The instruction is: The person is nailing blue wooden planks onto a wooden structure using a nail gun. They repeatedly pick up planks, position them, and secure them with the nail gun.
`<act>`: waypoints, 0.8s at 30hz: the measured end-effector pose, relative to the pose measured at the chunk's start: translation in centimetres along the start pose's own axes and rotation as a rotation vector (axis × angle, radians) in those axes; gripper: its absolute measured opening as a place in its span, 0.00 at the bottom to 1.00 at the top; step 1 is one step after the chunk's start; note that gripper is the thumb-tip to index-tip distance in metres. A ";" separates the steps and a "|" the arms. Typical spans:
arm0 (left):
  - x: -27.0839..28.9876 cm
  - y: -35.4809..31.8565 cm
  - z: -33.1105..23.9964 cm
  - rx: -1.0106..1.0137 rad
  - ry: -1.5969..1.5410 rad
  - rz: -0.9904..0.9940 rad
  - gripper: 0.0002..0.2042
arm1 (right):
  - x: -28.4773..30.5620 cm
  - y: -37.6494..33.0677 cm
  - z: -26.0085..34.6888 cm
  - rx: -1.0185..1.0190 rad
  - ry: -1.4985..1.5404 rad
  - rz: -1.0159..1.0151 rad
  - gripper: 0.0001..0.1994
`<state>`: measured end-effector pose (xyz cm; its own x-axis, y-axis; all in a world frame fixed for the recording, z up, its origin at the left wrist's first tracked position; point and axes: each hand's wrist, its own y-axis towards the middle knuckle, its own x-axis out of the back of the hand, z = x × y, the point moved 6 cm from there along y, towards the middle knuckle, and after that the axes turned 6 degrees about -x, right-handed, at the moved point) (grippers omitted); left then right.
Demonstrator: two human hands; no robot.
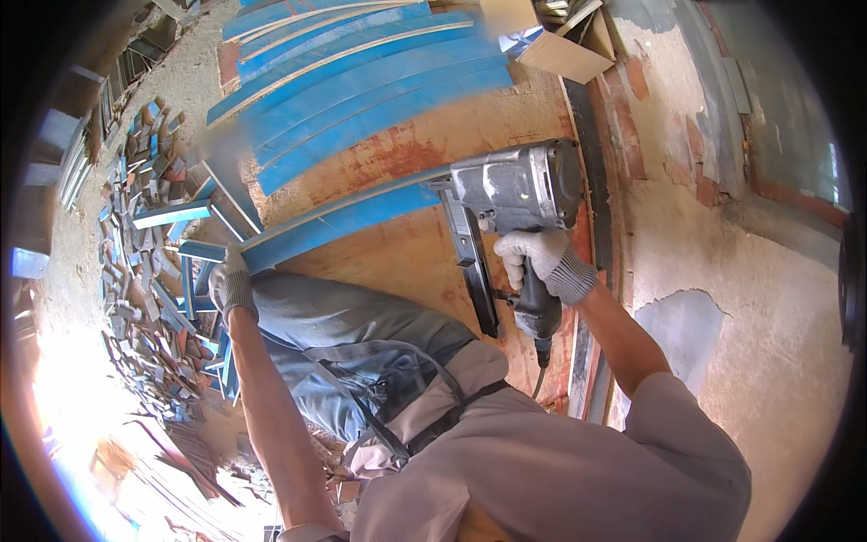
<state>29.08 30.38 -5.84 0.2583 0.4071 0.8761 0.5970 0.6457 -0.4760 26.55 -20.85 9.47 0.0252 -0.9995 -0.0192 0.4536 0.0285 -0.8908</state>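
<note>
In a pale knit glove, my right hand (549,262) is wrapped round the handle of a grey pneumatic nail gun (510,188). The gun's nose touches the right end of a long blue board (352,219), and its black magazine slants down toward me. An air hose (542,366) runs from the bottom of the handle. At the board's left end, my gloved left hand (232,282) is closed on it, next to short blue offcuts; its fingertips are partly hidden. The board lies across a reddish-brown wooden worktop (397,262), just beyond my legs.
Several more blue boards (379,86) lie side by side farther back. An opened cardboard box (564,56) stands at the far right. A heap of blue and wooden offcuts (153,262) covers the floor at left. A worn plaster wall (722,271) bounds the right side.
</note>
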 end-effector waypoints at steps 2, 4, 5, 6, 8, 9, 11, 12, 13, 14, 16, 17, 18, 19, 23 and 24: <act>0.6 -0.9 -1.3 -0.157 -0.176 0.040 0.34 | 0.4 -0.1 0.0 0.041 0.041 0.006 0.07; 0.1 -3.1 -2.3 -0.037 -0.667 0.158 0.30 | 1.4 -0.6 -1.3 0.058 0.030 -0.019 0.09; -0.1 -5.0 -3.7 0.028 -0.915 0.217 0.28 | 2.4 -0.7 -1.9 0.069 -0.002 -0.039 0.07; 1.1 -7.6 -5.9 -0.182 -0.926 0.228 0.19 | 3.0 -0.8 -1.7 0.090 -0.040 -0.051 0.06; -4.0 -6.6 -4.9 -0.172 -1.056 0.293 0.18 | 2.8 -2.2 -0.7 0.098 -0.130 -0.094 0.08; -4.3 -10.2 -7.1 0.009 -1.127 0.383 0.18 | 3.1 -3.0 -0.8 0.091 -0.172 -0.132 0.11; -7.1 -12.2 -8.0 0.154 -1.239 0.510 0.20 | 3.6 -3.4 -1.4 0.078 -0.255 -0.095 0.14; -7.9 -13.1 -8.4 0.144 -1.191 0.547 0.22 | 3.7 -3.5 -1.7 0.036 -0.262 -0.084 0.15; -8.1 -13.5 -8.6 0.119 -1.172 0.561 0.25 | 3.8 -3.5 -1.8 0.019 -0.304 -0.076 0.15; -8.5 -13.9 -8.8 0.092 -1.149 0.577 0.27 | 4.0 -3.4 -2.4 -0.003 -0.317 -0.131 0.16; -9.6 -14.2 -8.9 0.025 -1.131 0.616 0.31 | 4.7 -3.0 -2.9 0.195 -0.510 -0.116 0.17; -9.6 -14.0 -8.8 0.019 -1.137 0.617 0.31 | 4.4 -2.6 -3.0 0.300 -0.600 -0.099 0.17; -9.7 -13.9 -8.8 0.014 -1.143 0.620 0.31 | 4.5 -2.0 -3.7 0.215 -0.581 -0.071 0.15; -9.9 -13.8 -8.9 0.048 -1.155 0.613 0.31 | 4.5 -1.9 -3.7 0.221 -0.605 -0.069 0.15; -10.2 -13.2 -8.2 0.074 -1.169 0.587 0.30 | 3.4 -1.0 -3.2 0.333 -0.635 0.002 0.13; -10.2 -13.2 -8.2 0.066 -1.181 0.590 0.29 | 3.3 -0.7 -3.4 0.383 -0.623 0.029 0.13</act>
<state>24.80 12.39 -7.86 -0.3683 0.9289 -0.0395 0.5771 0.1950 -0.7931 23.32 -24.25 8.52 0.4923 -0.8084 0.3227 0.7216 0.1717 -0.6707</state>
